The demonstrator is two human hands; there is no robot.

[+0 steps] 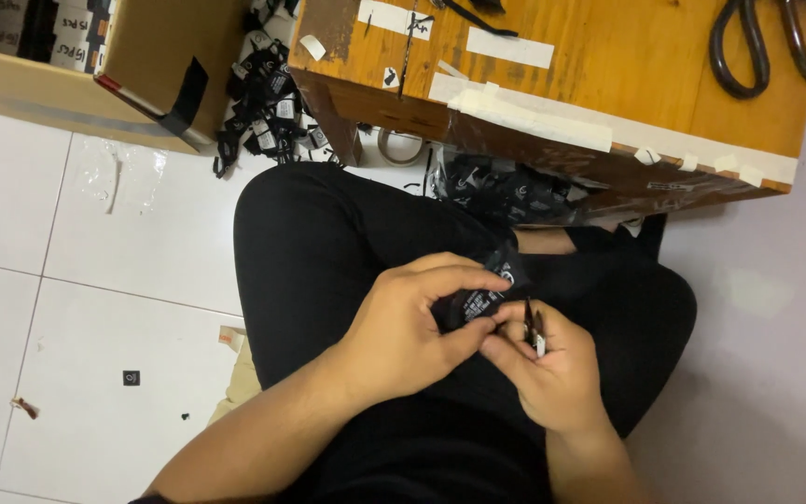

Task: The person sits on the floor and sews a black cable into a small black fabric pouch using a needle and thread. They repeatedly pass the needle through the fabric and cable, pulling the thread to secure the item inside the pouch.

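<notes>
Below table edge [552,140], hands [403,327] on label [478,301]

Your left hand [403,331] pinches a small black label [478,301] with white print over your lap. More black labels [268,107] are heaped beside the brown cardboard box [156,70], another bunch [506,191] under the wooden table [608,65].

— What colours do you see?
— Your black label [479,301] carries white print; the counter [646,65] is orange-brown wood with pale tape strips [509,47].
— And the floor [95,308]?
— White tiles.
</notes>
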